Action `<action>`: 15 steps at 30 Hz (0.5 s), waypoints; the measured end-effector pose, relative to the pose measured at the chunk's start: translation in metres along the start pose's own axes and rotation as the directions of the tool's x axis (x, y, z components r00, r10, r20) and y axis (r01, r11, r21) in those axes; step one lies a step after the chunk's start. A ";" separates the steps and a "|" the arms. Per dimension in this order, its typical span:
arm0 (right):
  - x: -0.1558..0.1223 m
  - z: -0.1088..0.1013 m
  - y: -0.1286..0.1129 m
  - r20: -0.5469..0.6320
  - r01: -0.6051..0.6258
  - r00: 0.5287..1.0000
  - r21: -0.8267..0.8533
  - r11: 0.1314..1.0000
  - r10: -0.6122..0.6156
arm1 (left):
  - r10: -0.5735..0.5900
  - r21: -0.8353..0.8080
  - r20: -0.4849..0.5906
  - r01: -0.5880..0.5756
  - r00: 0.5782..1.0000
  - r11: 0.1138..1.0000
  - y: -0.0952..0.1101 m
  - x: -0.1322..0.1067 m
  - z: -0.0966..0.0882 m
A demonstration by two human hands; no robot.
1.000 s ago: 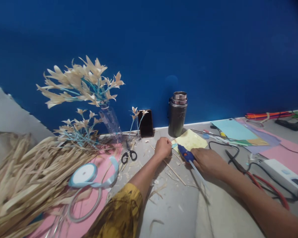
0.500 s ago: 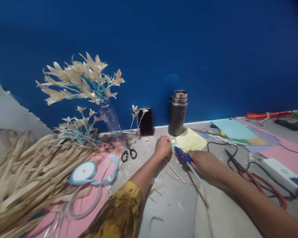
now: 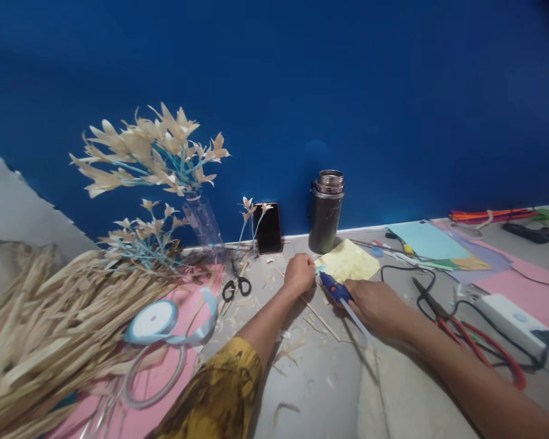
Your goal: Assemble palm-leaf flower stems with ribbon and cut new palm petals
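Note:
My right hand point(image 3: 375, 303) is wrapped round a blue glue gun point(image 3: 335, 288) with a pale glue stick trailing behind it. The nozzle points left toward my left hand point(image 3: 299, 274). That hand is closed in a pinch on a small piece that I cannot make out, at the end of a thin wooden stick point(image 3: 321, 317) lying on the grey table point(image 3: 320, 390). A yellow paper sheet point(image 3: 350, 260) lies just behind both hands.
A heap of dried straw strips point(image 3: 50, 329) fills the left. A pale blue ribbon roll point(image 3: 152, 320), black scissors point(image 3: 236, 285), a bottle vase of straw flowers point(image 3: 201, 219), a phone point(image 3: 268, 228) and a metal flask point(image 3: 326, 211) stand around. Coloured papers, red pliers point(image 3: 476, 341) and a white power strip point(image 3: 521, 329) lie right.
My right hand and the glue gun have slid a little to the left, bringing the nozzle closer to my left hand. The left hand has stayed in place.

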State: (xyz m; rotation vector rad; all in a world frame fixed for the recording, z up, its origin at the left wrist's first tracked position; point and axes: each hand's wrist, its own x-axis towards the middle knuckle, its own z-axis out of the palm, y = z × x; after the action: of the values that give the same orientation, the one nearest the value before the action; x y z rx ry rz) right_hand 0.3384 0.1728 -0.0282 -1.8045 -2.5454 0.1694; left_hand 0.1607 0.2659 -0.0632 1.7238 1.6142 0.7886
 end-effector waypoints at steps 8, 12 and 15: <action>-0.008 -0.012 0.034 -0.108 -0.106 0.988 0.018 0.994 0.108 | 0.000 -0.392 -0.144 -0.057 0.990 0.918 -0.001 -0.005 -0.005; -0.016 -0.003 0.054 -0.136 -0.099 0.986 -0.029 0.995 0.094 | -0.029 -0.626 -0.096 -0.038 0.995 0.779 0.007 -0.008 -0.010; -0.022 0.005 0.059 -0.126 -0.070 0.990 -0.011 0.998 0.068 | 0.002 -0.740 -0.046 -0.036 0.999 0.672 0.019 -0.015 -0.015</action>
State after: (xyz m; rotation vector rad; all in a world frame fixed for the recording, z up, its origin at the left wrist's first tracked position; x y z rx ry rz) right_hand 0.4010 0.1709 -0.0381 -1.8462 -2.4083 0.0357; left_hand 0.1597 0.2507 -0.0393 1.1163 1.0441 1.2819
